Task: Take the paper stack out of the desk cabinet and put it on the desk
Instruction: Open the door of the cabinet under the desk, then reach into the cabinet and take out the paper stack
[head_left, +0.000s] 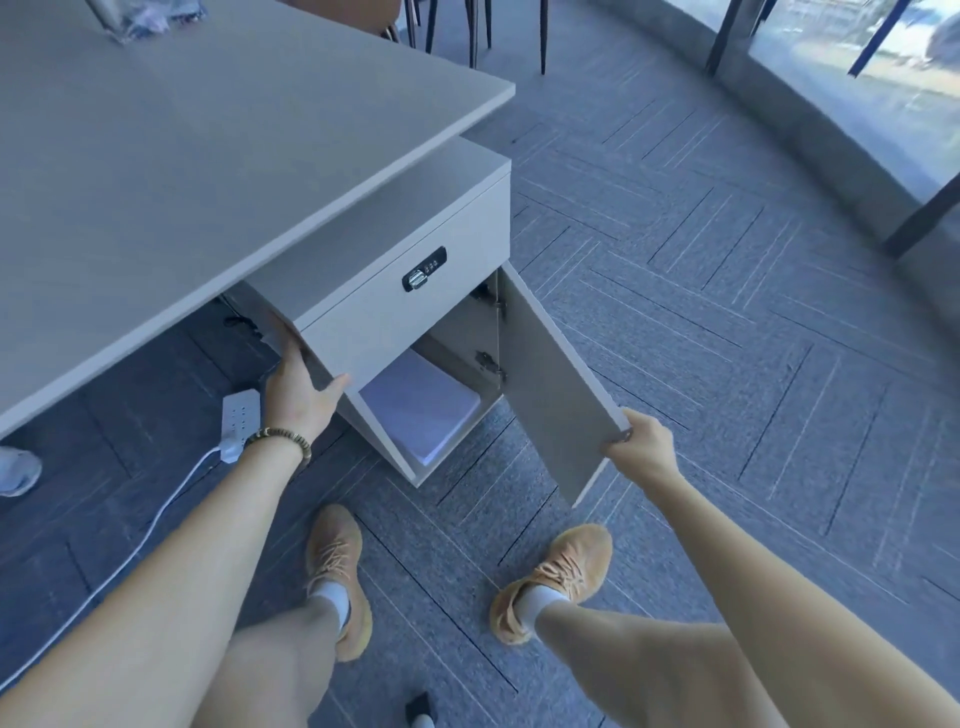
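Observation:
A white paper stack (421, 410) lies flat on the floor of the desk cabinet (363, 260), under the locked drawer front (405, 306). The cabinet door (556, 384) stands swung wide to the right. My right hand (641, 444) grips the door's outer edge near its lower corner. My left hand (301, 384) rests on the cabinet's left front corner, thumb at the drawer's lower edge. The grey desk (182, 156) top spreads above and left of the cabinet.
A white power strip (236, 423) with its cable lies on the carpet under the desk. My feet in orange shoes (550, 582) stand in front of the cabinet. Another person's shoe (18, 470) shows at the left edge. Chair legs (480, 31) stand beyond the desk.

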